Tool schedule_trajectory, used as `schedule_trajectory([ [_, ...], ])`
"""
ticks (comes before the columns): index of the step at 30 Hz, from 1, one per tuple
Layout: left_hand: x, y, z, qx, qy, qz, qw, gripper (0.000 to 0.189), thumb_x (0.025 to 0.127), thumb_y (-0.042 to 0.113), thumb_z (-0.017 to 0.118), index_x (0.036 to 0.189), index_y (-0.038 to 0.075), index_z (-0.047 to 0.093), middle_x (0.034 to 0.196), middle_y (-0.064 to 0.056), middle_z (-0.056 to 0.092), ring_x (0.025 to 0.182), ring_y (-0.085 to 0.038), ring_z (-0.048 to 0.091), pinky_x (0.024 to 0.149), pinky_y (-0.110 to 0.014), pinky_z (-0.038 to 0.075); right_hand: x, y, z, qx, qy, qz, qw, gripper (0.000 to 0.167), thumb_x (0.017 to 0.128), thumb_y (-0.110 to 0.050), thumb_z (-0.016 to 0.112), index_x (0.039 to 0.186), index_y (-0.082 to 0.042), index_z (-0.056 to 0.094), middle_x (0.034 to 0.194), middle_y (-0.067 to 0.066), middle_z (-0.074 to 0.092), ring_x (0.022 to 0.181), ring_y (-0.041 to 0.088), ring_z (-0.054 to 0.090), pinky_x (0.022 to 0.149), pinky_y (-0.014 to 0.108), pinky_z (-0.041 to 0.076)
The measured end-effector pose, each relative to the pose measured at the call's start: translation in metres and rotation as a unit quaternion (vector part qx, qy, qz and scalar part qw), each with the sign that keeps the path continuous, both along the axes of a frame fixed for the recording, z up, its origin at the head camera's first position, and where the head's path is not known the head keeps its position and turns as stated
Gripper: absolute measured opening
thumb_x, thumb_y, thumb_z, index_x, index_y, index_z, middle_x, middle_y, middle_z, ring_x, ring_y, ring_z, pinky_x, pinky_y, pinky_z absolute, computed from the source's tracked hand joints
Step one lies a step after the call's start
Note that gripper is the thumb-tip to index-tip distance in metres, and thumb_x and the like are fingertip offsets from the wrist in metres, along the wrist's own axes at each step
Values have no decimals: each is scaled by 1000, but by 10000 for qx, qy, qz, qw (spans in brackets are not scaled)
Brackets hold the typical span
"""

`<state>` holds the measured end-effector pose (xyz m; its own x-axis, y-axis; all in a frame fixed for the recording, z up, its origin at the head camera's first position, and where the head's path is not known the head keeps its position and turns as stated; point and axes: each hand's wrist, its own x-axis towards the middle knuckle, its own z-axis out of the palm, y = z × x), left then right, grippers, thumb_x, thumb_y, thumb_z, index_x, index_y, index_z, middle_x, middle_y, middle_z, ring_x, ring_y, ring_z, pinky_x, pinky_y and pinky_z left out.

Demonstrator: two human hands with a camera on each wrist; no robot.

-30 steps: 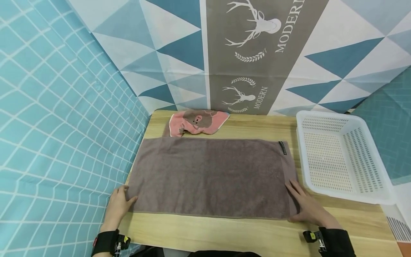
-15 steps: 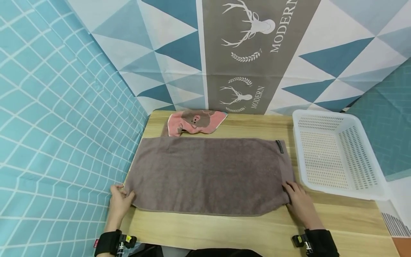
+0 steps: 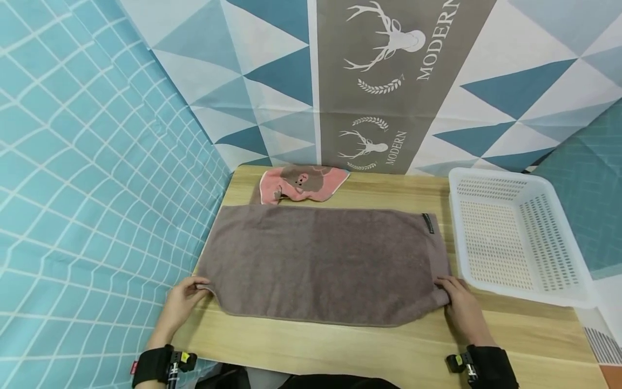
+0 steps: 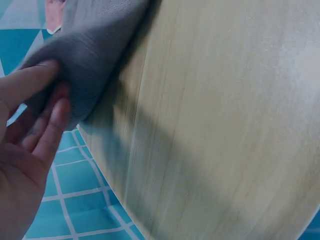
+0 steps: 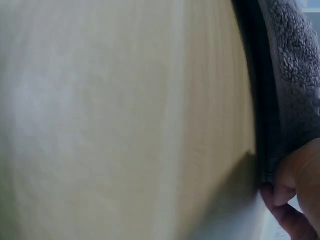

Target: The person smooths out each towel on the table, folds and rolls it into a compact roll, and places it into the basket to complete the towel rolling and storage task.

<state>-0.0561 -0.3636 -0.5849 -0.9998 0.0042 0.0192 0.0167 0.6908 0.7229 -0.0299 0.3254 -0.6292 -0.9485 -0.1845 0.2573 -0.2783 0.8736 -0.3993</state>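
A grey-brown towel (image 3: 320, 265) lies spread across the wooden table, its near corners lifted. At its near left corner my left hand (image 3: 182, 302) pinches the cloth; in the left wrist view the thumb and fingers of that hand (image 4: 35, 110) hold the raised fold of towel (image 4: 95, 55). My right hand (image 3: 464, 310) grips the near right corner. The right wrist view shows the right hand (image 5: 300, 185) low at the right, thumb and fingers closed on the towel's edge (image 5: 295, 65). A small black label (image 3: 428, 223) sits at the towel's far right corner.
Behind the towel lies a crumpled pink and brown cloth (image 3: 303, 183) with an animal face. A white plastic basket (image 3: 510, 232) stands to the right. Wooden table (image 3: 311, 348) shows along the near edge. A blue checked sheet (image 3: 97, 189) hangs at the left.
Both near corners of the towel have come up off the table and bend inward. My hands went from resting on the towel's side edges to gripping its corners.
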Motion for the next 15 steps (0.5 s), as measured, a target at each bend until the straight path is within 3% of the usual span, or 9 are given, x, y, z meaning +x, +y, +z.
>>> schedule_trajectory([
  [6, -3, -8, 0, 241, 352, 660, 9969, 15, 94, 11, 68, 108, 5, 69, 93, 6, 66, 79, 1, 61, 68, -13, 48, 1, 8, 5, -38, -257, 234, 9994, 46, 75, 25, 56, 110, -3, 69, 129, 17, 61, 117, 41, 56, 94, 47, 45],
  [9, -5, -11, 4, 484, 364, 962, 9935, 17, 96, 15, 65, 111, 5, 67, 92, -1, 68, 78, -9, 64, 65, -19, 50, 3, 14, 7, -235, -386, 280, 9986, 45, 75, 23, 63, 108, -7, 71, 131, 16, 62, 118, 42, 56, 106, 21, 39],
  [12, -3, -14, 7, 554, 383, 1096, 9917, 19, 98, 15, 62, 113, 3, 64, 93, -12, 67, 80, -15, 64, 66, -22, 51, 4, 19, 8, -446, -475, 282, 9975, 47, 71, 21, 70, 105, -11, 73, 132, 15, 63, 118, 43, 56, 101, -1, 20],
  [13, -2, -15, 9, 569, 391, 1129, 9912, 19, 99, 14, 61, 114, 2, 62, 93, -13, 67, 80, -14, 64, 67, -22, 52, 5, 20, 7, -482, -496, 256, 9973, 47, 71, 20, 72, 105, -12, 73, 131, 14, 63, 118, 43, 56, 99, -3, 18],
  [15, 1, -17, 10, 574, 394, 1213, 9902, 19, 99, 12, 60, 114, 0, 60, 91, -7, 66, 80, -10, 64, 67, -19, 51, 6, 23, 6, -462, -513, 170, 9975, 47, 72, 19, 73, 105, -14, 74, 129, 13, 65, 116, 42, 58, 98, 0, 26],
])
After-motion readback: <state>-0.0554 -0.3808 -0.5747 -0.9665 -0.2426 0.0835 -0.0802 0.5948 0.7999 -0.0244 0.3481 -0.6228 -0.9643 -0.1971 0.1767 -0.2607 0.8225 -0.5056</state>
